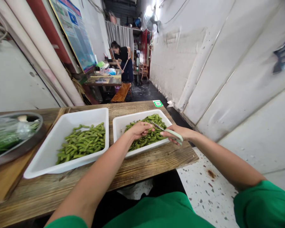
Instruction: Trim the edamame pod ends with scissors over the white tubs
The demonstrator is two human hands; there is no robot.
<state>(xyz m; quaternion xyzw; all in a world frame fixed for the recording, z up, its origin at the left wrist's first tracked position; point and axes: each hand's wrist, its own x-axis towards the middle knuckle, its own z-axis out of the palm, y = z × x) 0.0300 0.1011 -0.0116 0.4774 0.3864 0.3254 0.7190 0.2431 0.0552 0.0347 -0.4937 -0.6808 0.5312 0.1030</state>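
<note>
Over the right white tray [118,126], my left hand [140,129] pinches a green edamame pod by its end. My right hand [177,133] is wrapped round the pale green handles of a pair of scissors [174,134]. The scissor blades point left toward the pod at my left fingertips; whether they touch it I cannot make out. Beneath both hands lies a heap of edamame pods [139,144] in that tray. A second white tray [83,115], to the left, holds another pile of pods [85,141].
A metal basin [39,128] with bagged green vegetables stands on a board [9,180] at the left. Everything rests on a wooden table [156,164]. Further back, a person [123,60] bends with a long stick beside a cluttered table and a bench [121,92]. A wall [218,69] runs along the right.
</note>
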